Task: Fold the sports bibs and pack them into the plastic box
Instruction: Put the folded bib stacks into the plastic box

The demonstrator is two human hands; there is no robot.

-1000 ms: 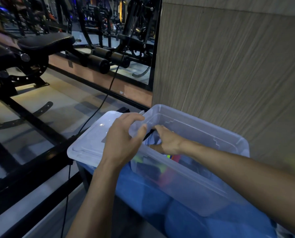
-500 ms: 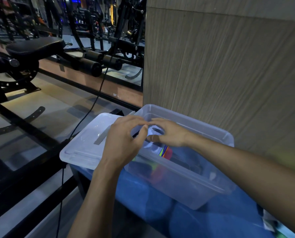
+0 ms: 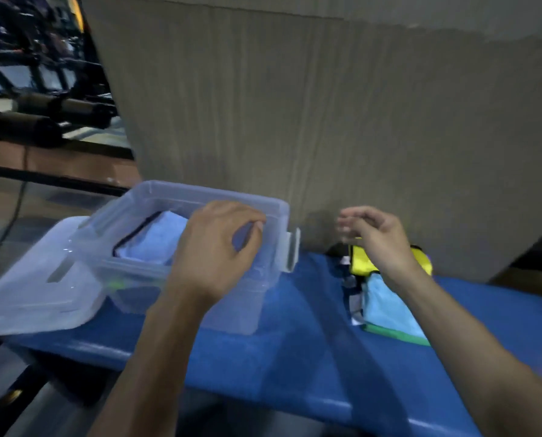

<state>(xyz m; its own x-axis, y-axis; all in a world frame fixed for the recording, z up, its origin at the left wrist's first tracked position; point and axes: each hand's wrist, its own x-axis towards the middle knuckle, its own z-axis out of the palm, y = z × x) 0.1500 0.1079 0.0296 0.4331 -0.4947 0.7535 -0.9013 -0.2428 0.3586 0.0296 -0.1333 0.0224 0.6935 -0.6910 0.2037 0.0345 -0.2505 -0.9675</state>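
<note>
Currently: light-blue folded bib (image 3: 156, 241) lying in plastic box (image 3: 200, 192), beneath empty, loosely curled left hand (image 3: 213, 247); unpacked bibs (image 3: 386, 298) waiting under right hand (image 3: 376, 238), also hanging loose and empty.

Motion blur and hidden parts

The left hand (image 3: 214, 250) hides the clear plastic box's (image 3: 156, 272) near-right interior; the lower bibs show only as smeared colours.

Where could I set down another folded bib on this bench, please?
Free: the blue bench top between the plastic box and the bib pile, and the near strip. Crowded: the box, the lid beside it, and the pile by the wall.
</note>
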